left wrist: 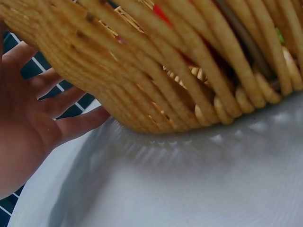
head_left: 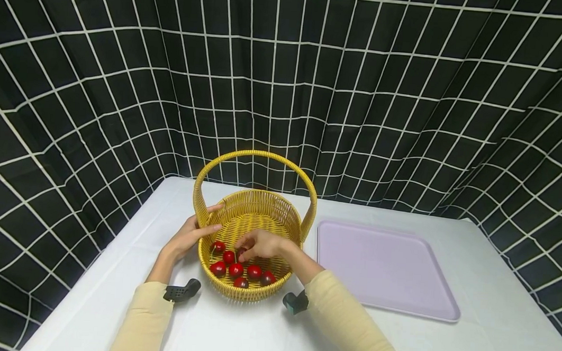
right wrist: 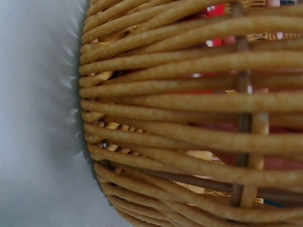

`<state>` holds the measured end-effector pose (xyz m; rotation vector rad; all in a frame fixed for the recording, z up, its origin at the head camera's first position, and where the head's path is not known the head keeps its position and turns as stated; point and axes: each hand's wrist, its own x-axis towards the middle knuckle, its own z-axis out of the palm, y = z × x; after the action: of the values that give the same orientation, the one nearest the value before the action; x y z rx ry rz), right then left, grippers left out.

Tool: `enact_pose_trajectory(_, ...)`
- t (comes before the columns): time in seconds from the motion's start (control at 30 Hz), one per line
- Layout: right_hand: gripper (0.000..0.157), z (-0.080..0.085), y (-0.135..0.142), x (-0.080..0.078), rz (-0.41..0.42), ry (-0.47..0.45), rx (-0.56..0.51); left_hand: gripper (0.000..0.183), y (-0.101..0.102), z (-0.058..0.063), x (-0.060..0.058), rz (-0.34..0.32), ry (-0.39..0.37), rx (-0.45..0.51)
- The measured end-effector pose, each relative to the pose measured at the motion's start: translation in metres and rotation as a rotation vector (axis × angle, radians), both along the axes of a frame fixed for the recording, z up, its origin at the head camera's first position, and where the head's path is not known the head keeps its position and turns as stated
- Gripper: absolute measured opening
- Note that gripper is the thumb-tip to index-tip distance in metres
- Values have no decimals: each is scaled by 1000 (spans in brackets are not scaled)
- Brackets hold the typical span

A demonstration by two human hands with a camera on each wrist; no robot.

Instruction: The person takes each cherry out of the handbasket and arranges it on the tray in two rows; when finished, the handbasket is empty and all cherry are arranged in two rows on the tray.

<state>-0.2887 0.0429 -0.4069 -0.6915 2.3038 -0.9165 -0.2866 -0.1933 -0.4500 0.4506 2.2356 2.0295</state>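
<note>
A yellow wicker basket (head_left: 251, 295) with a tall arched handle stands on the table, several red cherries (head_left: 218, 269) in its near half. My left hand (head_left: 187, 238) holds the basket's left side by the handle's base, thumb over the rim. In the left wrist view, fingers of the left hand (left wrist: 28, 113) lie spread against the outer weave. Reaching over the right rim, my right hand (head_left: 265, 244) pinches a dark red cherry (head_left: 241, 251) inside the basket, its fingertips partly hiding the fruit. The right wrist view shows mostly the basket's wall (right wrist: 189, 99), with red glimpsed through gaps.
A pale purple tray (head_left: 386, 266) lies to the right of the basket on the white-covered table (head_left: 234, 332). Behind and at both sides hangs a black curtain (head_left: 287, 64) with a white grid. Dark wrist devices (head_left: 179, 292) sit near both sleeves.
</note>
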Motion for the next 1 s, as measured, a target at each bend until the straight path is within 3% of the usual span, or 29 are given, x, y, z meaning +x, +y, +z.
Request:
enact_pose_trajectory(0.3, 28, 6, 6, -2, -107, 16, -125, 62, 0, -1, 2, 3, -8, 2)
enact_pose_trajectory(0.5, 39, 15, 13, -3, -136, 0, -236, 63, -1, -1, 3, 4, -12, 7)
enact_pose_trajectory(0.67, 40, 20, 19, -5, -168, -75, -335, 63, -1, -1, 2, 10, -17, 13)
enact_pose_trajectory(0.8, 33, 25, 23, -3, -252, -128, -416, 62, -1, -1, 2, 16, -22, 12)
enact_pose_trajectory(1.0, 33, 32, 31, 3, -328, -61, -419, 63, 0, -1, 2, 19, -28, 12)
